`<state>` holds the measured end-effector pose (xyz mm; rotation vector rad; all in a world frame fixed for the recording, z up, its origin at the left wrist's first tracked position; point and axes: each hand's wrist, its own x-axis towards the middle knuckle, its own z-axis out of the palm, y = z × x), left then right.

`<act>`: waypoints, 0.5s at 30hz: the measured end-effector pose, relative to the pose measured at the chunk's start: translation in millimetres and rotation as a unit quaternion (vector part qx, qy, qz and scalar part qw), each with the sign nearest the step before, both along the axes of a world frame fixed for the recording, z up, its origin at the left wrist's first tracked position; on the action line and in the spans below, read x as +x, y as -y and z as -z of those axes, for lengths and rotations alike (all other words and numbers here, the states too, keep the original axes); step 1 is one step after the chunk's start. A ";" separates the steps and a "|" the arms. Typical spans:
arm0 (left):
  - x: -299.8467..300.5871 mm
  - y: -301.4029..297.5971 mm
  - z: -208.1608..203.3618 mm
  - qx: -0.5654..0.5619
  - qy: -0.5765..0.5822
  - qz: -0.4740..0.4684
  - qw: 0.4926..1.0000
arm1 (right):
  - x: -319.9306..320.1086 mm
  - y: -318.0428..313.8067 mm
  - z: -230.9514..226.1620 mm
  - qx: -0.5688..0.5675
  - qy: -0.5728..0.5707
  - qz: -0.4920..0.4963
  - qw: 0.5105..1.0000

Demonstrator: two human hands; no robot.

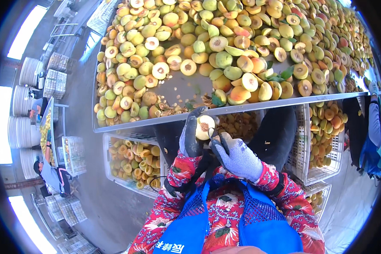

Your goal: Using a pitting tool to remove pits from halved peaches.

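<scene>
Below fruit-heaped table (224, 111) — left hand (191, 136) holds peach half (205, 127), right hand (238, 157) beside.

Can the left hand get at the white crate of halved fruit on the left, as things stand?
Probably not straight away: the left hand is holding a peach half. The white crate sits open-topped below the metal table's edge, nothing covering it.

We see a metal table (114, 125) heaped with halved peaches (224, 42), white crates (302, 161) of cut fruit (133, 163) below, stacked empty crates (55, 76) beyond
</scene>
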<state>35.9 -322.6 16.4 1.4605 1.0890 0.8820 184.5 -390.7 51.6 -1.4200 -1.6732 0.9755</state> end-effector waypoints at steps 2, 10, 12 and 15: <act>1.9 5.5 0.0 -0.206 0.259 -0.011 0.944 | -2.7 1.5 6.4 -0.066 -0.034 0.008 0.997; 7.8 17.4 4.2 -0.278 0.291 -0.049 0.914 | -7.3 4.4 19.4 -0.039 -0.050 0.007 0.998; 4.1 17.1 6.6 -0.245 0.215 -0.016 0.945 | -9.6 4.8 16.9 -0.076 -0.030 0.011 0.997; 13.6 23.1 7.3 -0.251 0.236 -0.075 0.936 | -9.1 5.3 28.5 0.002 0.043 -0.010 0.999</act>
